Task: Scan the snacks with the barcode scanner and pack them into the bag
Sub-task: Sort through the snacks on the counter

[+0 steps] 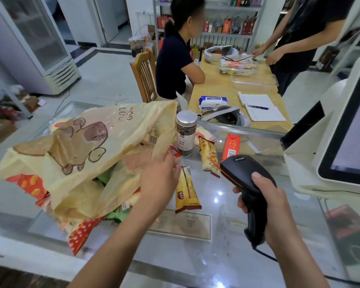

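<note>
Your right hand (pixel 266 206) is nearest, fingers wrapped tight round the grip of the barcode scanner (pixel 243 169). It holds the scanner above the glass surface (pixel 216 235), head aimed away from you and a bit left, cable trailing down. Your left hand (pixel 156 175) sits further in and to the left, at the open mouth of the bag (pixel 87 154). It's blurred, so can't tell if the fingers pinch the plastic or just touch it. Key relation: the long yellow snack pack (pixel 186 192) lies flat on the glass between your two hands, just right of the left hand, long axis running near-to-far with a slight lean. The left hand is clearly the nearer one for a pick-up. The scanner head sits to the pack's right and slightly beyond it, so the pack likely has to come up and turn toward the scanner. Its barcode is not visible from here. Past that, the orange-yellow snack pack (pixel 209 156) lies lengthwise just ahead of the scanner head, red carton (pixel 230 146) beside it. The jar (pixel 185 134) stands upright behind them, next to the bag mouth. More packets show under or inside the bag, can't tell which.
</note>
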